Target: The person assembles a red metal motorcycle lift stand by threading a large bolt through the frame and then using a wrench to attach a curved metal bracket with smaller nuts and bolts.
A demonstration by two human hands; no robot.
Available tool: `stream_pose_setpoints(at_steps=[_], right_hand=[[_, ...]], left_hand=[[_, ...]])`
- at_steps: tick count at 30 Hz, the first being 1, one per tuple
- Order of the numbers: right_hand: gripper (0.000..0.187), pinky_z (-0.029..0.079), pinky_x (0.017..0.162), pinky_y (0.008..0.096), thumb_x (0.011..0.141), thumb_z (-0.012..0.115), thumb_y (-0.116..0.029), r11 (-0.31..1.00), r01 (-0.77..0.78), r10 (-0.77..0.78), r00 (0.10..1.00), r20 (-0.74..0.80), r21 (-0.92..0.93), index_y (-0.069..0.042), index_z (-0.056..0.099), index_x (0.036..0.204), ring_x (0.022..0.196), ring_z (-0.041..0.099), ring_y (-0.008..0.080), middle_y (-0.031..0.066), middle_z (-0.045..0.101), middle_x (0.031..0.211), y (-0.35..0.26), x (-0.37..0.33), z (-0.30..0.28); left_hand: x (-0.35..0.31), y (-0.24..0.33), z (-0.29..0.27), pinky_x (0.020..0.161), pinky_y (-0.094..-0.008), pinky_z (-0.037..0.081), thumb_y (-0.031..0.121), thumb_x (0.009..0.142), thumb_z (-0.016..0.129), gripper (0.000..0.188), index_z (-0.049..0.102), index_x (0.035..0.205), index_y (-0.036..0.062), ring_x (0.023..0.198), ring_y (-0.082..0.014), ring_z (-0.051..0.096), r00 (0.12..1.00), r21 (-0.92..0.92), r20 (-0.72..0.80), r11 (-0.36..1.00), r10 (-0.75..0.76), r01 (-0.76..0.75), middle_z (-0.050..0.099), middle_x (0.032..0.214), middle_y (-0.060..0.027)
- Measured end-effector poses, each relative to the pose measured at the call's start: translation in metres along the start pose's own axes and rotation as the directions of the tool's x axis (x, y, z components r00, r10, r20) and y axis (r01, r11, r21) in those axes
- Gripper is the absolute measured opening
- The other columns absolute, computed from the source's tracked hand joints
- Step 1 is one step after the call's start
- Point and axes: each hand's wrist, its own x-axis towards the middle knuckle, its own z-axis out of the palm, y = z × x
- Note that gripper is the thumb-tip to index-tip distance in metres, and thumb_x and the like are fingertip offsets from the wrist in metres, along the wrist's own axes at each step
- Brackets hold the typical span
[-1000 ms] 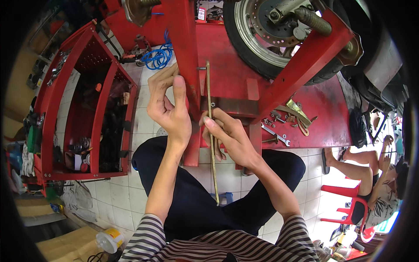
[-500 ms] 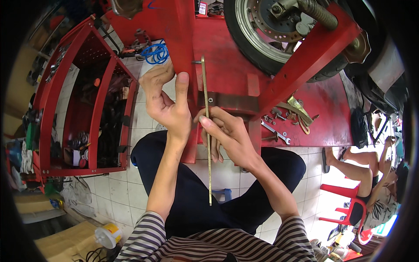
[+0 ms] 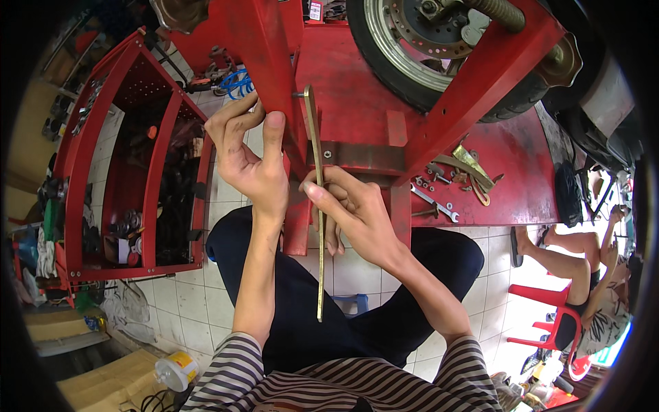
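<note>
A long thin brass-coloured metal rod (image 3: 316,158) runs upright along the edge of a red steel upright (image 3: 274,75) of a red lift platform (image 3: 350,96). My right hand (image 3: 350,213) is shut on the rod near its middle. The rod's lower end hangs free over my lap. My left hand (image 3: 250,154) rests against the red upright, thumb up and fingers curled around the post's far side, near a small bolt at the rod's top end.
A motorcycle wheel (image 3: 419,48) stands on the platform at top right. Wrenches (image 3: 436,204) and brass parts (image 3: 473,168) lie on the platform's right part. A red tool cart (image 3: 130,172) stands at my left. Another person sits on a red chair (image 3: 559,323) at right.
The rod has swung more upright and closer to the red post. My left hand has moved slightly up the post. My right hand keeps its hold.
</note>
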Motion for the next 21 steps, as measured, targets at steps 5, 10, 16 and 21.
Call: stream_pose_setpoints(at_steps=[5, 10, 16, 21], right_hand=[[0.035, 0.042, 0.037, 0.0281, 0.1, 0.058, -0.028, 0.999, -0.044, 0.041, 0.994, 0.105, 0.027, 0.005, 0.059, 0.109, 0.042, 0.058, 0.0128, 0.0079, 0.058, 0.06, 0.003, -0.001, 0.002], [0.028, 0.044, 0.038, 0.0253, 0.102, 0.054, -0.023, 0.999, 0.042, -0.041, 0.997, 0.058, -0.021, 0.003, 0.055, 0.112, 0.043, 0.058, 0.0115, 0.0078, 0.06, 0.065, 0.005, 0.0, 0.008], [0.023, 0.042, 0.036, 0.0239, 0.103, 0.051, -0.02, 0.997, 0.07, -0.071, 0.995, -0.074, -0.007, 0.001, 0.053, 0.111, 0.041, 0.057, 0.0105, 0.0075, 0.06, 0.063, 0.017, -0.002, 0.021], [0.031, 0.043, 0.037, 0.0253, 0.101, 0.055, -0.027, 0.997, 0.018, -0.015, 0.999, -0.045, 0.07, 0.001, 0.057, 0.112, 0.043, 0.059, 0.0117, 0.0083, 0.064, 0.069, 0.015, 0.002, 0.016]], left_hand=[[0.002, -0.001, -0.002, 0.093, -0.0347, 0.04, 0.011, 0.083, 0.077, 0.014, 0.07, 0.089, 0.0013, 0.099, -0.0202, 0.054, 0.999, 0.043, 0.026, 0.999, 0.025, -0.026, 0.068, 0.104, -0.0077], [0.003, 0.001, -0.003, 0.092, -0.0343, 0.04, 0.01, 0.082, 0.078, 0.014, 0.07, 0.09, 0.0011, 0.1, -0.0197, 0.054, 1.0, 0.002, 0.029, 1.0, -0.01, 0.01, 0.068, 0.103, -0.0072], [0.005, 0.0, -0.009, 0.093, -0.0316, 0.043, 0.009, 0.086, 0.074, 0.014, 0.069, 0.094, -0.0014, 0.103, -0.0175, 0.055, 0.994, 0.053, 0.103, 0.998, 0.023, -0.029, 0.064, 0.107, -0.0079], [0.005, 0.002, -0.005, 0.093, -0.0339, 0.039, 0.012, 0.08, 0.079, 0.014, 0.072, 0.088, 0.0023, 0.1, -0.0187, 0.053, 0.998, -0.022, 0.05, 0.999, -0.025, 0.026, 0.069, 0.103, -0.0061]])
